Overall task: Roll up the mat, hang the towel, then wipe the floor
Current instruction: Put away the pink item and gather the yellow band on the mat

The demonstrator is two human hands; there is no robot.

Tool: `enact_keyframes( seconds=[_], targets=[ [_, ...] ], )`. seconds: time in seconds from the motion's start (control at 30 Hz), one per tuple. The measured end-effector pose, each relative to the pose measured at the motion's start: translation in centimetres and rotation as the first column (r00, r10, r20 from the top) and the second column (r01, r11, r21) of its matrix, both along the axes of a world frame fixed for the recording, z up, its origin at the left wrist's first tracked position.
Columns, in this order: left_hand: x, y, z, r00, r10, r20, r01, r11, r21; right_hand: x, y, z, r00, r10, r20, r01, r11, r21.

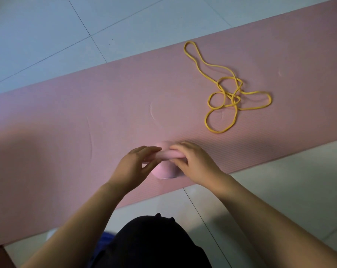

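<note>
The pink mat (86,122) lies flat and unrolled across the tiled floor (38,35), running from lower left to upper right. Near its front edge I hold a small pink object (164,170) just above the mat; its exact shape is hard to tell. My left hand (136,165) grips it from the left with curled fingers. My right hand (194,163) pinches it from the right, fingers over the top and thumb below. No towel is in view.
A tangled yellow cord or elastic loop (231,93) lies on the mat to the right and beyond my hands. My dark-clothed knee (154,244) is at the bottom, on the floor in front of the mat's near edge.
</note>
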State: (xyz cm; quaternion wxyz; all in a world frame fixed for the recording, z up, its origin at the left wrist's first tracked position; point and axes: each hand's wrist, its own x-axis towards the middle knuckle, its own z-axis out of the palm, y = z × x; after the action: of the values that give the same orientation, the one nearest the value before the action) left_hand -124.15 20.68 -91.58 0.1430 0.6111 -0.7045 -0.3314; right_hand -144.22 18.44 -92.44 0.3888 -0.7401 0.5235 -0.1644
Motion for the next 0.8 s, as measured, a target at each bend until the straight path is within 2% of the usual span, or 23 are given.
enact_keyframes(
  seconds=[0.27, 0.53, 0.67, 0.8],
  targets=[
    [-0.2, -0.2, -0.6, 0.997, 0.006, -0.078, -0.006, 1.0, -0.002, -0.1, 0.1, -0.5, 0.998, 0.007, 0.056, -0.005, 0.999, -0.031],
    [-0.8, 0.2, -1.0, 0.994, 0.034, -0.101, -0.042, 0.996, -0.08, -0.3, 0.9, -1.1, 0.992, -0.063, 0.107, 0.07, 0.996, -0.06],
    [-1.7, -0.6, 1.1, 0.993, 0.016, -0.114, -0.022, 0.998, -0.055, -1.2, 1.0, 0.7, 0.986, -0.107, 0.128, 0.114, 0.992, -0.049],
    [-2.9, -0.9, 6.8, 0.995, -0.016, -0.102, 0.011, 0.999, -0.049, -2.7, 1.1, 6.1, 0.982, -0.098, 0.164, 0.11, 0.992, -0.068]
  ],
)
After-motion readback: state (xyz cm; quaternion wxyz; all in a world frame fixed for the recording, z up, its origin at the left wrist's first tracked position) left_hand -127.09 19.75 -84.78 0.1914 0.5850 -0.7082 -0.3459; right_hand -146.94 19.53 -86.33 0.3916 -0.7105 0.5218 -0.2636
